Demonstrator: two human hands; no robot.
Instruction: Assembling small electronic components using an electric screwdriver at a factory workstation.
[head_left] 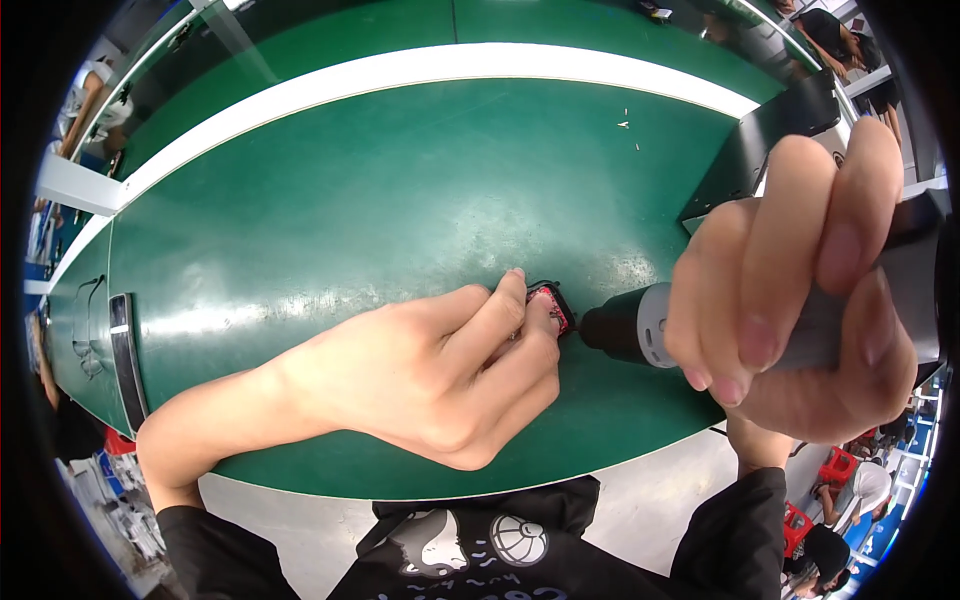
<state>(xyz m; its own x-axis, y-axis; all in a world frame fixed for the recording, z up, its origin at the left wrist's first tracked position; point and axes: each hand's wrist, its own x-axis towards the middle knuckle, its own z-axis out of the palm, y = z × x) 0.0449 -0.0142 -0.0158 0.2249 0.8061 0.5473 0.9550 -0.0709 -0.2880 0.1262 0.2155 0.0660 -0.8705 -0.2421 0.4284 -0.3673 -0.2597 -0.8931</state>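
Observation:
My left hand (440, 375) rests on the green table (350, 200), its fingers closed around a small black-cased part (560, 307) with red inside. The fingers cover much of that part. In my right hand (790, 300) is a grey and black electric screwdriver (625, 325), gripped round its body and lying nearly level. Its black nose points left at the small part, close to its right edge. Whether the tip touches it I cannot tell.
A black box-like device (770, 135) stands at the far right. Tiny screws (624, 125) lie scattered near it. At the left are a black strip (126, 360) and a pair of glasses (90, 325). A white rail (450, 62) spans the back; people sit beyond.

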